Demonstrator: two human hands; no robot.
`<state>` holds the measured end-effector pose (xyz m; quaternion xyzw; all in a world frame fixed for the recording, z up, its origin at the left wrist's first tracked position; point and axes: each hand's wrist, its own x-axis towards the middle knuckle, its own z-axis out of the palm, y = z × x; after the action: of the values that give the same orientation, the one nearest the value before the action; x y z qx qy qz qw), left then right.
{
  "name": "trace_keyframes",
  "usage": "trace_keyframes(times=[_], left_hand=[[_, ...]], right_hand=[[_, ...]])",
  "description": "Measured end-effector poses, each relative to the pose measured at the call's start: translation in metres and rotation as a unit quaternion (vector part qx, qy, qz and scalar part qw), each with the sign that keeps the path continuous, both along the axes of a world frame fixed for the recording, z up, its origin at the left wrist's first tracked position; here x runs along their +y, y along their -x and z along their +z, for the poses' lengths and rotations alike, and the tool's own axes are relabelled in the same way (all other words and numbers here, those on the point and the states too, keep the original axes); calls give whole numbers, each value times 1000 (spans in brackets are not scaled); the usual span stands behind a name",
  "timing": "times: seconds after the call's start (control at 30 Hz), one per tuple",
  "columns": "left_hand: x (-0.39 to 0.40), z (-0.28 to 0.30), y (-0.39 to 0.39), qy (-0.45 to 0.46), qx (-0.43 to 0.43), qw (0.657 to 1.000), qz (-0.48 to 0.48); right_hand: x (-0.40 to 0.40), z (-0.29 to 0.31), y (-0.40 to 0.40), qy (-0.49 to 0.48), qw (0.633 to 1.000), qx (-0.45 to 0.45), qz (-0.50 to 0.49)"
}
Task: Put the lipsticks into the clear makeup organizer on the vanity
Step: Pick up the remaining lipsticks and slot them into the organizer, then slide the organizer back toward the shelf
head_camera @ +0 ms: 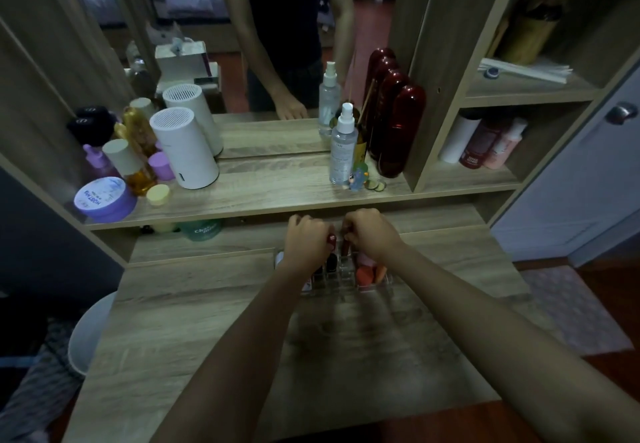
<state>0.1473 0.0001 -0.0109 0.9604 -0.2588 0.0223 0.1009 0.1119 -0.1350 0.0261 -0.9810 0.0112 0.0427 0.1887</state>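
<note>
The clear makeup organizer [375, 286] stands on the vanity top [207, 321], mostly hidden under my two hands. My left hand [306, 243] is closed around a red lipstick [331, 240] held just above the organizer's back slots. My right hand [370, 234] is closed on a dark lipstick [345, 247] right beside it, its lower end down among the slots. A dark lipstick [331, 262] stands in a slot below my left hand. Orange and pink makeup sponges [367, 274] fill the organizer's right side.
A low shelf [277, 196] behind the organizer carries a white cylinder [185, 151], a purple jar [104, 200], bottles, a spray bottle [343, 144] and a dark red case [400, 131]. A mirror rises behind. Cubbies with bottles stand on the right. A white bin [90, 331] sits at the left.
</note>
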Motion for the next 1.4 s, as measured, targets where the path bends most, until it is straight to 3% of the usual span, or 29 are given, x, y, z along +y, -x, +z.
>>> trace_keyframes(times=[0.53,0.83,0.97,1.1,1.27,1.4], left_hand=[[3,3,3,55,46,997,21],[46,7,-1,158,65,983,66],[82,1,-3,237,85,953,167],[111,-14,0,210,193,918,275],[113,-31,22,322,351,823,309],[106,-38,30,357,407,780,316]], right_hand=[[-3,-4,-1,-16,1000,-9,-6],[-31,4,3,-24,998,-45,-37],[-59,-2,10,-28,995,-42,-91],[-85,-17,22,-39,988,22,-147],[-89,-40,39,-123,961,161,-188],[-82,-52,45,-173,943,208,-194]])
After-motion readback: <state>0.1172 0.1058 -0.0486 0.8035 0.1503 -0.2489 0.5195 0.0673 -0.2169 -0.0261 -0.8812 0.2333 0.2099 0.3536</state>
